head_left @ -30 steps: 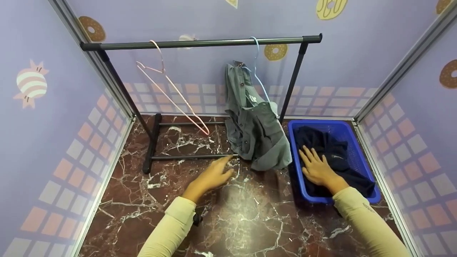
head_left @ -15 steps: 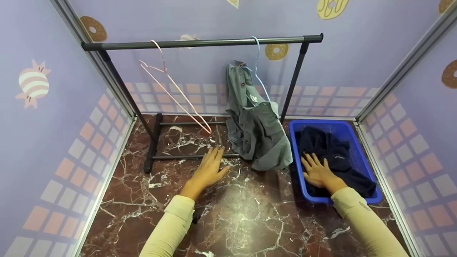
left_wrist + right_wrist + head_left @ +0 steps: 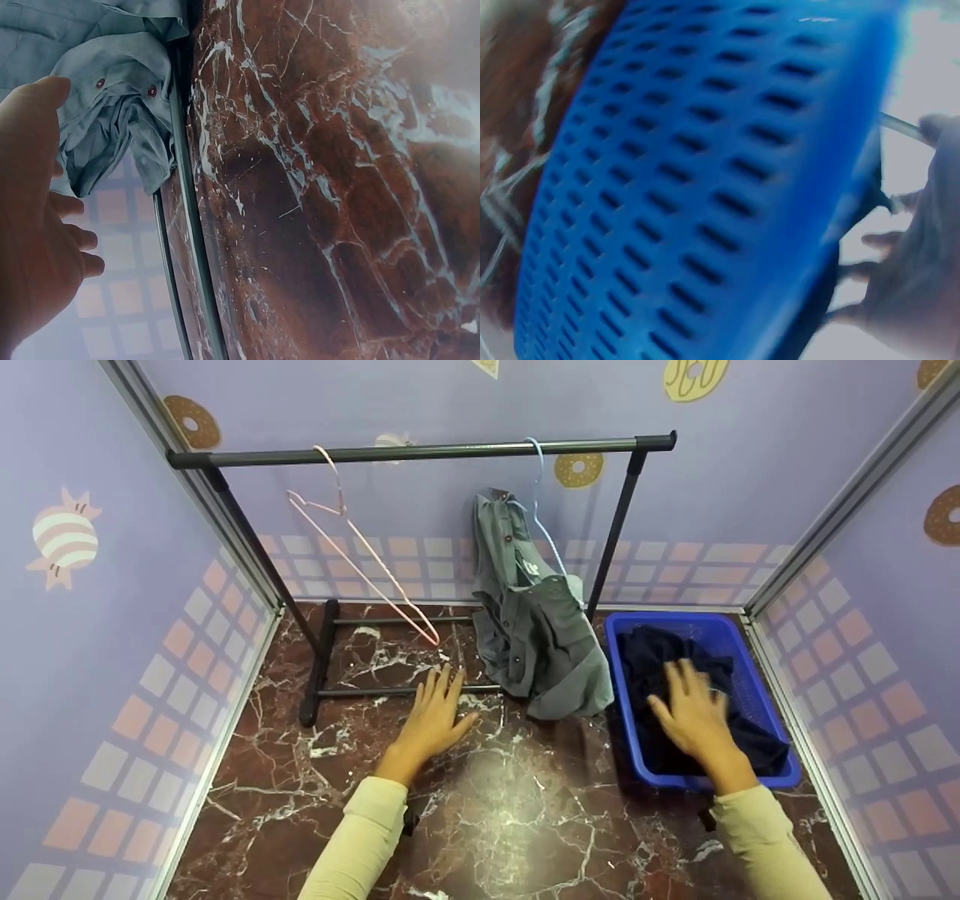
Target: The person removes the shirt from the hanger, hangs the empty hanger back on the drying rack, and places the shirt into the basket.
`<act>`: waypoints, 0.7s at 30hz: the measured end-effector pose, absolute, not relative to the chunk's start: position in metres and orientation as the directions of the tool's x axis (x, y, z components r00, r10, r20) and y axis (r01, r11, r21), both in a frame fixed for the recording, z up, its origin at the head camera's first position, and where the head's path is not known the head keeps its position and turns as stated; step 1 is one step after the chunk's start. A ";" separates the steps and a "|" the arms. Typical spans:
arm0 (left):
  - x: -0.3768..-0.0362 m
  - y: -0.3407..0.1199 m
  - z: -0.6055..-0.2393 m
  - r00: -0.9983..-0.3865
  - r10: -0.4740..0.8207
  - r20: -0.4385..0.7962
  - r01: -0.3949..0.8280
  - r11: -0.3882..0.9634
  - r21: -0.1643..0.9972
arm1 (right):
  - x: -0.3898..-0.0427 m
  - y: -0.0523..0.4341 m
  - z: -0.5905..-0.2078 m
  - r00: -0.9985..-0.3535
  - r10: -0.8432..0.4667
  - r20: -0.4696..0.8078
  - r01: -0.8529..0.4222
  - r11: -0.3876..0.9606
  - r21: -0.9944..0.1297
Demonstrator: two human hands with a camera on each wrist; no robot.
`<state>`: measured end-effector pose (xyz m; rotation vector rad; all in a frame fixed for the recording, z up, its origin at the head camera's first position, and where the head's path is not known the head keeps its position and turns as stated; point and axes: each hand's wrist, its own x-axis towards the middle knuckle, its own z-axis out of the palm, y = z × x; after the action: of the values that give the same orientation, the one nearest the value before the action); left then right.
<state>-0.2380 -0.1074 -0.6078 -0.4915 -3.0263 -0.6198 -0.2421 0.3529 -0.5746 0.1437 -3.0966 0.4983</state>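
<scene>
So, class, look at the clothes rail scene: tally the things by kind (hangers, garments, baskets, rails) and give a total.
Hangers: 2, a pink hanger and a blue hanger
Garments: 2, a grey shirt and a dark garment
Baskets: 1, a blue basket
Rails: 1, a clothes rail
Total: 6

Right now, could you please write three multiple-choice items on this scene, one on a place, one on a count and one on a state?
1. Where is the dark garment?
A. in the blue basket
B. on the rail
C. on the floor

2. How many hangers are on the rail?
A. one
B. two
C. four

3. How is the left hand?
A. fist
B. gripping a hanger
C. fingers spread, holding nothing

Answers:
1 A, it lies inside the basket.
2 B, a pink hanger and a blue hanger.
3 C, fingers straight above the floor.
</scene>
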 end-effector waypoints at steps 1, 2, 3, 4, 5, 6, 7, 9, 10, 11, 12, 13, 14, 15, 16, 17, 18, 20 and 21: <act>-0.238 -0.108 -0.607 -0.950 0.302 0.076 0.307 0.871 0.385 | -0.239 0.353 -0.571 -1.000 -0.021 0.006 -0.022 0.950 -0.311; -0.238 -0.108 -0.606 -0.950 0.302 0.075 0.307 0.869 0.388 | -0.235 0.355 -0.568 -0.999 0.052 -0.016 0.054 0.947 -0.315; -0.238 -0.109 -0.605 -0.950 0.303 0.075 0.308 0.869 0.388 | -0.232 0.356 -0.566 -0.991 0.123 -0.045 0.131 0.939 -0.317; -0.238 -0.109 -0.604 -0.950 0.303 0.075 0.308 0.869 0.387 | -0.230 0.358 -0.565 -0.979 0.188 -0.083 0.204 0.925 -0.319; -0.238 -0.109 -0.604 -0.951 0.302 0.072 0.305 0.869 0.390 | -0.227 0.360 -0.565 -0.962 0.242 -0.125 0.269 0.908 -0.320; -0.238 -0.110 -0.603 -0.952 0.300 0.067 0.302 0.871 0.388 | -0.226 0.362 -0.565 -0.945 0.284 -0.163 0.323 0.890 -0.322; -0.238 -0.110 -0.604 -0.952 0.299 0.061 0.299 0.873 0.386 | -0.224 0.364 -0.566 -0.927 0.316 -0.200 0.367 0.874 -0.319; -0.237 -0.111 -0.604 -0.953 0.299 0.050 0.294 0.875 0.383 | -0.223 0.368 -0.569 -0.897 0.355 -0.264 0.428 0.847 -0.314; -0.237 -0.111 -0.604 -0.953 0.300 0.044 0.293 0.874 0.387 | -0.223 0.370 -0.571 -0.885 0.365 -0.291 0.449 0.836 -0.316; -0.236 -0.111 -0.604 -0.953 0.302 0.039 0.293 0.873 0.390 | -0.223 0.371 -0.572 -0.875 0.368 -0.315 0.462 0.827 -0.319; -0.236 -0.111 -0.605 -0.952 0.304 0.038 0.295 0.873 0.387 | -0.223 0.372 -0.574 -0.868 0.367 -0.334 0.472 0.820 -0.324; -0.237 -0.111 -0.605 -0.951 0.306 0.040 0.296 0.872 0.391 | -0.223 0.373 -0.576 -0.863 0.364 -0.351 0.478 0.813 -0.332; -0.237 -0.111 -0.605 -0.951 0.305 0.044 0.298 0.873 0.387 | -0.224 0.374 -0.578 -0.858 0.359 -0.367 0.484 0.806 -0.342; -0.237 -0.111 -0.605 -0.952 0.303 0.049 0.297 0.873 0.388 | -0.225 0.374 -0.580 -0.856 0.350 -0.381 0.485 0.800 -0.354; -0.237 -0.111 -0.605 -0.952 0.300 0.051 0.296 0.873 0.388 | -0.227 0.375 -0.582 -0.854 0.338 -0.396 0.484 0.794 -0.368; -0.238 -0.110 -0.606 -0.953 0.299 0.055 0.297 0.873 0.387 | -0.228 0.375 -0.584 -0.855 0.320 -0.408 0.477 0.794 -0.377; -0.238 -0.110 -0.606 -0.952 0.299 0.058 0.298 0.872 0.388 | -0.229 0.377 -0.587 -0.855 0.304 -0.419 0.471 0.794 -0.385; -0.238 -0.110 -0.606 -0.952 0.301 0.053 0.297 0.872 0.389 | -0.230 0.379 -0.593 -0.853 0.268 -0.448 0.459 0.795 -0.397; -0.237 -0.109 -0.607 -0.952 0.303 0.049 0.297 0.871 0.390 | -0.231 0.381 -0.596 -0.852 0.248 -0.461 0.449 0.800 -0.399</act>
<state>-0.2375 -0.1094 -0.6068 -0.4890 -3.0521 -0.6333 -0.2309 0.3805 -0.5955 -0.6775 -3.3483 0.9190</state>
